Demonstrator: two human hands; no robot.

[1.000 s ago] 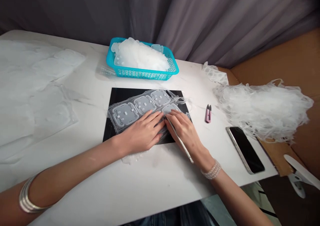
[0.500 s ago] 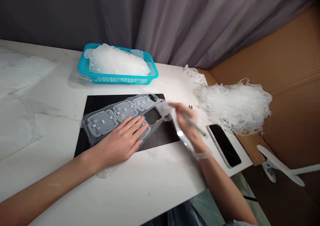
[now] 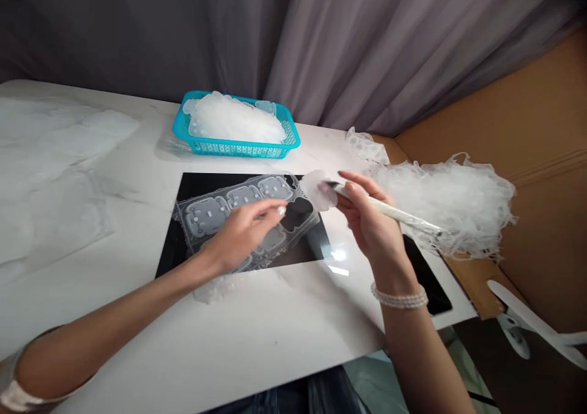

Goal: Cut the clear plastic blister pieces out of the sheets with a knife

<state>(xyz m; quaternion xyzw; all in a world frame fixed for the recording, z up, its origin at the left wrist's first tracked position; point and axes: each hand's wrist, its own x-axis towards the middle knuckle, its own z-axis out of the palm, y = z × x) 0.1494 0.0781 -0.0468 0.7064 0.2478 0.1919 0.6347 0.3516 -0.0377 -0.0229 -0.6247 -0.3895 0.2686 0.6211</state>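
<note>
A clear plastic sheet with moulded, rounded panels (image 3: 208,217) lies on a black mat (image 3: 172,252). Over its middle hovers my left hand (image 3: 243,233), fingers stretched to the right, thumb close to the index finger; I see nothing held in it. My right hand (image 3: 373,218) grips a slim, pale pen-like tool (image 3: 394,211) with a dark tip. At that tip, by the right fingertips, is a thin translucent rounded piece (image 3: 316,191); whether fingers or tool hold it is unclear. Cut-out openings show at the sheet's right end.
Behind the mat stands a turquoise basket (image 3: 238,151) heaped with translucent pieces (image 3: 233,120). A tangled pile of clear plastic scraps (image 3: 458,200) is at right, beside cardboard (image 3: 541,133). A phone (image 3: 424,273) lies behind my right wrist. Stacked clear sheets (image 3: 55,139) cover the table's left.
My left hand has lifted from lying flat on the sheet. My right hand has moved right, away from the sheet, with the translucent piece at the tool's tip. The view has shifted slightly.
</note>
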